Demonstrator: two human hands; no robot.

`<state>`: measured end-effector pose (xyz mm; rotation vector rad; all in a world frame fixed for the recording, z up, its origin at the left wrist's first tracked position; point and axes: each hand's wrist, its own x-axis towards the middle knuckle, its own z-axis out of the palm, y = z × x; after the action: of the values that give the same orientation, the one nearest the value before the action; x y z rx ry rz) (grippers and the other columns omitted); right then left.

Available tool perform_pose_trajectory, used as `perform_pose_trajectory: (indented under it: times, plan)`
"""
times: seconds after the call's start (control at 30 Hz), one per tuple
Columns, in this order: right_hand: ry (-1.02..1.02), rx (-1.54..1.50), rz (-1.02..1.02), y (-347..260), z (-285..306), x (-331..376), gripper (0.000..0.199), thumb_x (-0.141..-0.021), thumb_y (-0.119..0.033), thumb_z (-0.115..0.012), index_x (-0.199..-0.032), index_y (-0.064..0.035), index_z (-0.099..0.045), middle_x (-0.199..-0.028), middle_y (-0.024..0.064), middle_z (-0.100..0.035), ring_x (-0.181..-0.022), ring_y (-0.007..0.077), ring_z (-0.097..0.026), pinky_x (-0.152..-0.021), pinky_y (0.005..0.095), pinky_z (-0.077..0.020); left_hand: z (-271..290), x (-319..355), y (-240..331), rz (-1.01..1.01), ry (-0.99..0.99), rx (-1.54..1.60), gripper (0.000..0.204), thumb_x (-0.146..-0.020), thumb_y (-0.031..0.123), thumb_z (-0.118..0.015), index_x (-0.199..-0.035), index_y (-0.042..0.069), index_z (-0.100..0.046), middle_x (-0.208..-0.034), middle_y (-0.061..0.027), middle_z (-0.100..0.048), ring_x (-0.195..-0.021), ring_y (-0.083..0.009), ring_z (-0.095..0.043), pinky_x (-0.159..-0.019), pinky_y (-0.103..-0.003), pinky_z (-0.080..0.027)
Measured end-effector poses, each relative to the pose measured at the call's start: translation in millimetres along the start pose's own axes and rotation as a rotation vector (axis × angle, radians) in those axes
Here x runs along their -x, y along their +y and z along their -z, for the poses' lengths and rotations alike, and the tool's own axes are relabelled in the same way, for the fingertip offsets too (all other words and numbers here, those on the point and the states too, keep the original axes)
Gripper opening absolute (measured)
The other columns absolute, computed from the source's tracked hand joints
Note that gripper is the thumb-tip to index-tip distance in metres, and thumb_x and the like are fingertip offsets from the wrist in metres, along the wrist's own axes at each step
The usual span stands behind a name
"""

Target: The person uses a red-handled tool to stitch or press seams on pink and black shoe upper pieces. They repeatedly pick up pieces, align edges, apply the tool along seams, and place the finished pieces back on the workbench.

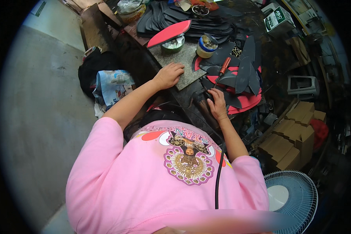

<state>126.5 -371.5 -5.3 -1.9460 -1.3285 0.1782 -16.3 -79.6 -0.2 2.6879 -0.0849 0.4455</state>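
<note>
A grey speckled stone slab [182, 62] is seen lying on a dark, cluttered workbench [142, 58], and the left hand [168, 75] is rested on its near edge with the fingers curled loosely under; nothing is seen to be held in it. The right hand [217, 103] is laid further right on a dark shoe-sole piece [212, 87], fingers bent and pressed down on it; whether anything is pinched between them cannot be told. Just beyond that hand a tool with a reddish-brown wooden handle [224, 65] is found lying tilted across black and red cut-outs [241, 78], which are spread in overlapping layers over the right part of the bench.

At the far edge of the slab two small pots are placed: a green-rimmed one [172, 44] and a white one with a blue band [205, 46]. A long red sole-shaped sheet [169, 33] is propped over the green-rimmed pot, and behind it black sole pieces [195, 19] are stacked in a fanned heap.

To the left of the bench a pale concrete floor [39, 109] is shown, with a black bag [93, 66] and crumpled printed paper [113, 84] beside the bench's edge. On the right, brown cardboard boxes [292, 136] are stacked near a grey plastic stool [302, 85], and a white fan [290, 199] with a pale blue grille is set low at the right. A black cable [219, 175] is draped over the pink shirt [144, 183] worn by the person
</note>
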Motion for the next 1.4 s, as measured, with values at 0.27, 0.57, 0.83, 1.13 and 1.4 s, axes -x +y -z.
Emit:
perform_pose_trajectory:
  times: [0.27,0.57,0.83,1.13,1.4]
  plan:
    - [0.02,0.017,0.017,5,-8,-2,0.036,-0.086,-0.014,-0.064,-0.12,-0.0044,-0.06,-0.122,0.0167,-0.058,-0.116,0.037,-0.053,-0.101,0.0431,-0.0435,70,70,47,0.28,-0.145,0.057,0.025,-0.085,0.013,-0.068,-0.109,0.009,-0.063,-0.123,-0.0089,-0.064,-0.128,-0.03,-0.051,-0.113,-0.051,-0.033]
    - [0.044,0.016,0.027,5,-11,-1,0.034,-0.087,-0.015,-0.064,-0.119,-0.0045,-0.061,-0.122,0.0164,-0.059,-0.116,0.0364,-0.053,-0.101,0.0423,-0.0435,153,118,92,0.483,-0.3,-0.02,0.033,-0.086,0.018,-0.068,-0.117,0.006,-0.064,-0.115,-0.012,-0.066,-0.112,-0.0308,-0.059,-0.099,-0.042,-0.044]
    - [0.028,0.034,0.018,5,-12,-1,0.035,-0.088,-0.016,-0.063,-0.121,-0.004,-0.06,-0.123,0.0171,-0.058,-0.117,0.0364,-0.053,-0.101,0.0417,-0.0425,177,139,113,0.647,-0.219,-0.051,0.036,-0.086,0.017,-0.068,-0.119,0.004,-0.062,-0.112,-0.0148,-0.067,-0.108,-0.0341,-0.061,-0.096,-0.043,-0.046]
    - [0.025,0.015,0.023,5,-12,-2,0.036,-0.085,-0.016,-0.065,-0.119,-0.0043,-0.06,-0.12,0.0169,-0.058,-0.115,0.0373,-0.053,-0.101,0.0435,-0.0433,165,139,111,0.732,-0.24,0.009,0.039,-0.088,0.018,-0.067,-0.124,0.005,-0.059,-0.12,-0.0152,-0.064,-0.115,-0.0342,-0.058,-0.099,-0.042,-0.045]
    - [0.045,0.001,0.025,10,-11,-7,0.032,-0.085,-0.015,-0.066,-0.115,-0.0038,-0.062,-0.117,0.016,-0.059,-0.114,0.0364,-0.054,-0.099,0.0433,-0.0444,153,94,105,0.571,-0.3,0.035,0.041,-0.088,0.019,-0.068,-0.125,0.006,-0.059,-0.122,-0.0145,-0.064,-0.115,-0.0343,-0.057,-0.1,-0.042,-0.044]
